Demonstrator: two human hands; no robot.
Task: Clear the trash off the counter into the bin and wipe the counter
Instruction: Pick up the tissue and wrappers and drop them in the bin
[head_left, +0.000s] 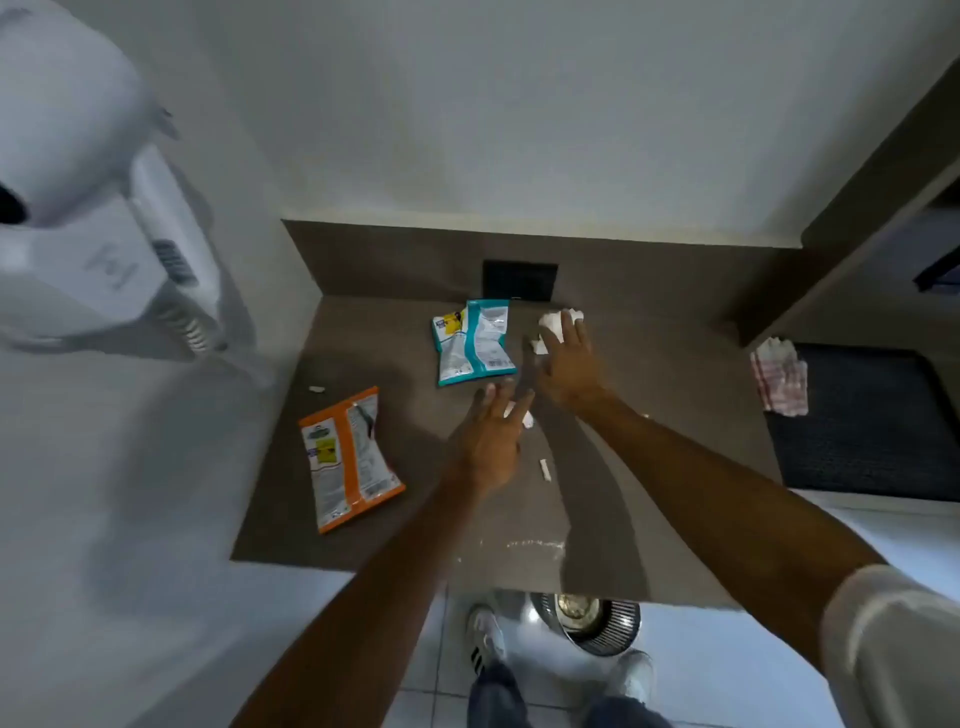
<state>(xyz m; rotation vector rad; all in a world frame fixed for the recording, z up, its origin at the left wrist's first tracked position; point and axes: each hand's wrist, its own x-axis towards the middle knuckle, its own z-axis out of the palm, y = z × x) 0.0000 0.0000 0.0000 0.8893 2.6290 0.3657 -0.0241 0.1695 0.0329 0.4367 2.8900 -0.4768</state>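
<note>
Brown counter (649, 415) against a pale wall, litter scattered across it, and both hands are out over the mess. Right hand (569, 369) reaches farthest back, fingers spread and flat, tips on a crumpled white tissue wad (553, 321) near the rear edge. Left hand (488, 441) hovers mid-counter, fingers loosely splayed, a small white scrap (525, 418) just beside its fingertips; whether it is pinching that scrap is hard to say through the blur. Neither hand has closed on anything that I can make out.

Teal packet (475, 343) lies flat just left of the right hand; orange packet (350, 460) sits well apart toward the front-left corner. One more paper sliver (545, 470) lies near the left wrist. Bin (597, 621) waits on the floor below the front edge, a checked cloth (779, 376) draped at the right end.

All of it looks featherweight. Tissue will squash, so scoop it whole into the palm. Packets are probably slick, crinkly film: pinch a sealed end or crush the middle. Slivers need fingertips or a sweep to the edge.
</note>
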